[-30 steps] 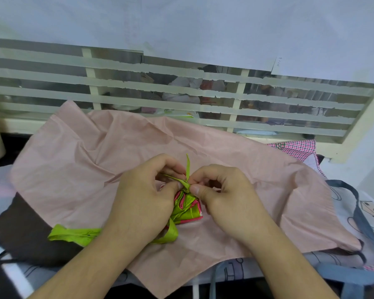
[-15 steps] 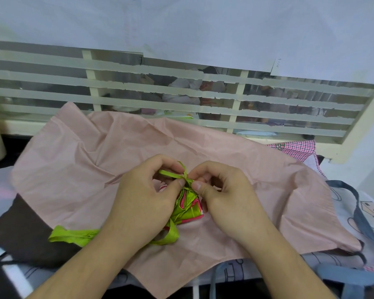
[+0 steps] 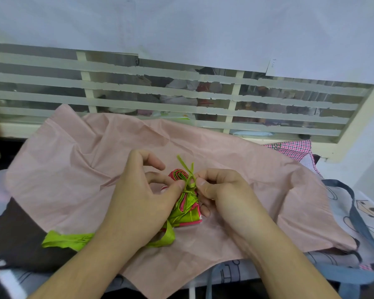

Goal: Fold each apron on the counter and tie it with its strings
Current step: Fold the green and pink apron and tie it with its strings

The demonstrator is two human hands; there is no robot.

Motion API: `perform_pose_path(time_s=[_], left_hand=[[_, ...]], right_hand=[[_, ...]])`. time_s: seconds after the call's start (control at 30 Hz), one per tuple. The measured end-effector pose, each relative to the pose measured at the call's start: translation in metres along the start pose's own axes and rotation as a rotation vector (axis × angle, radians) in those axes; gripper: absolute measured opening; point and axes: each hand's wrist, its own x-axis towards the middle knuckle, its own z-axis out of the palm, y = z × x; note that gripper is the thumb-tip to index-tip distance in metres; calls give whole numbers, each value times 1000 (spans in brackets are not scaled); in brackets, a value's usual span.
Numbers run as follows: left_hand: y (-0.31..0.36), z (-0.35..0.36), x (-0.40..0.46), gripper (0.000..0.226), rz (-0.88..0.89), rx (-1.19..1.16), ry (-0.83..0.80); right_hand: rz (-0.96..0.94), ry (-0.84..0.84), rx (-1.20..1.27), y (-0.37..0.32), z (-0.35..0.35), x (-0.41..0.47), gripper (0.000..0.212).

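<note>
A small rolled bundle of green and pink apron (image 3: 187, 205) lies on a spread pink apron (image 3: 235, 160) at the middle of the counter. Thin green strings (image 3: 187, 169) cross in a knot on top of the bundle. My left hand (image 3: 138, 197) presses its thumb against the knot, its fingers curled above the roll. My right hand (image 3: 222, 193) pinches the strings at the knot from the right. A wider green strap (image 3: 67, 240) trails out to the left under my left forearm.
A dark brown cloth (image 3: 15, 234) lies at the left. A white cartoon-print apron with blue-grey straps (image 3: 358, 214) lies at the right, a pink checked cloth (image 3: 294, 147) behind it. A taped window (image 3: 181, 98) runs along the back.
The string ends have been drawn up and to the right above the knot. My left fingers have lifted off the roll, so its pink rolled end now shows.
</note>
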Motion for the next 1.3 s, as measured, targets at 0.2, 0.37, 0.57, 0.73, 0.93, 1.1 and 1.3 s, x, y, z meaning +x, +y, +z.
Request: perform_pose_path(time_s=[0.2,0.37,0.57,0.73,0.93,1.1,1.3], left_hand=[[1,-3,-3,36,270,171,-21],[0,1,-2,26,295,182,-71],[-1,1,-2,25,338,270,-22],[-14,-10,15,29,60,232,-62],[-18,-16,22,32,-215,70,-110],[-18,-17,22,32,-242,82,-102],[-12,-23,23,23,-278,11,-186]], right_hand=[[56,15,141,3,0,3,47],[44,14,107,5,2,2,38],[41,41,64,9,3,4,24],[83,138,47,12,-1,5,23],[157,259,-29,20,-7,12,22],[167,315,-78,18,-7,12,23],[141,303,-171,16,-12,11,19]])
